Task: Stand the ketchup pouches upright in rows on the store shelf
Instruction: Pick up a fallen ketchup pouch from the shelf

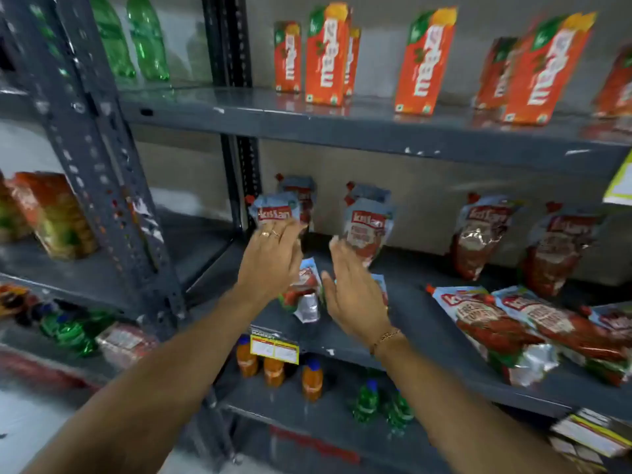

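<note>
Red and blue ketchup pouches stand on the grey middle shelf (415,323). My left hand (270,265) lies with straight fingers against the front of an upright pouch (275,208) at the shelf's left end. My right hand (352,299) is spread open, its fingertips at the base of a second upright pouch (367,230). Between my palms a small pouch (305,295) leans tilted. Another pouch stands behind each of the two front ones. Further right two pouches (482,234) stand upright, and three more (489,323) lie flat near the front edge.
Orange juice cartons (323,56) line the upper shelf, with green bottles (147,39) to their left. Small orange bottles (273,369) and green ones stand on the shelf below, behind a yellow price tag (273,348). A perforated steel upright (102,172) separates a neighbouring rack of snack packs.
</note>
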